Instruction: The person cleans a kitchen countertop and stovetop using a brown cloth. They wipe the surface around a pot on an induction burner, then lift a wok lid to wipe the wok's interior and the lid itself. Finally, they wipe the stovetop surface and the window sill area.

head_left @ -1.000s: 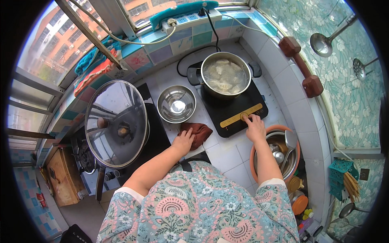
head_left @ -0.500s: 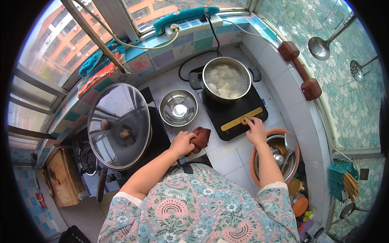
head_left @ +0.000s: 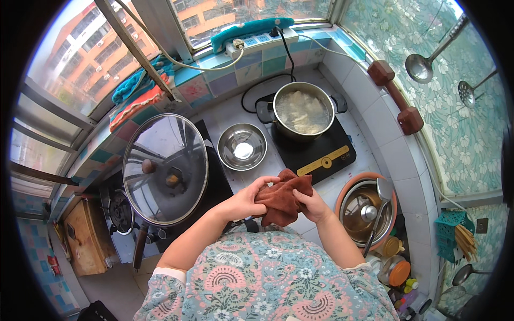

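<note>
- We hold the brown cloth (head_left: 282,199) in both hands, left hand (head_left: 245,200) and right hand (head_left: 313,206), fingers closed on it.
- Next, we judge, it calls for padding a grip on the pot (head_left: 303,111).

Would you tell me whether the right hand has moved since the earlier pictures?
Yes. The right hand has left the front edge of the black cooktop and come back toward the body, gripping the brown cloth.
</note>
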The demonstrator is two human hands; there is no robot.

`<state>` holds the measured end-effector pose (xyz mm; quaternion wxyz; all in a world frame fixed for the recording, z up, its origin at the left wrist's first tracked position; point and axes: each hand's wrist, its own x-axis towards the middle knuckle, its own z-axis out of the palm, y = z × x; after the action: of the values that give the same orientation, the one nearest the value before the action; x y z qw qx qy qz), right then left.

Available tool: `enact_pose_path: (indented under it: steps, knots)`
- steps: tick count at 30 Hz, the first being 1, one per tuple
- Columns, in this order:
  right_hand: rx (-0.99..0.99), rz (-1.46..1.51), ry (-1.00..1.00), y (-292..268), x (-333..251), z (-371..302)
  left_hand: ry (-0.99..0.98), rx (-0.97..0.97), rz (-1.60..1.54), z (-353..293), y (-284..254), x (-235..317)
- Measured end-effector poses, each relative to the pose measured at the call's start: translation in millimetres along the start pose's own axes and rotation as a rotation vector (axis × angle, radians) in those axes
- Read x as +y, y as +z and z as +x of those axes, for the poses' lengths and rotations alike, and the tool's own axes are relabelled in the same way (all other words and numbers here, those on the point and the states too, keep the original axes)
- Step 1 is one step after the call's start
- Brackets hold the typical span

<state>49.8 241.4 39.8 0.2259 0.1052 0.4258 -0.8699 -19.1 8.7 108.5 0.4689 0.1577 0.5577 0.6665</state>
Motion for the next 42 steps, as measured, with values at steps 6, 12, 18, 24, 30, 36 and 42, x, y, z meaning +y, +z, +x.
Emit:
enact_pose_path:
  steps: [6, 12, 18, 24, 30, 36, 42]
  knots:
    - [0.105, -0.643, -0.3, 23, -18, -16, -0.09, -0.061, 0.261, -9, -8, -4]
    - [0.376, -1.348, -0.201, 50, -42, -35, -0.099, 0.203, 0.525, -12, -14, -7]
    - [0.387, -1.034, -0.546, 44, -27, -31, 0.373, 0.364, 0.982, -12, -1, 0]
    - [0.464, -1.186, -0.414, 46, -37, -36, 0.295, 0.288, 0.955, -17, 1, 18]
    - [0.287, -0.146, -0.346, 52, -59, -43, 0.062, 0.22, 0.992, -20, 5, 12]
    - [0.233, -0.17, -0.324, 48, -61, -46, 0.208, 0.082, 0.965, -21, -13, -5]
    - [-0.084, -0.35, -0.238, 76, -73, -51, 0.034, -0.167, 0.309, -13, 4, 15]
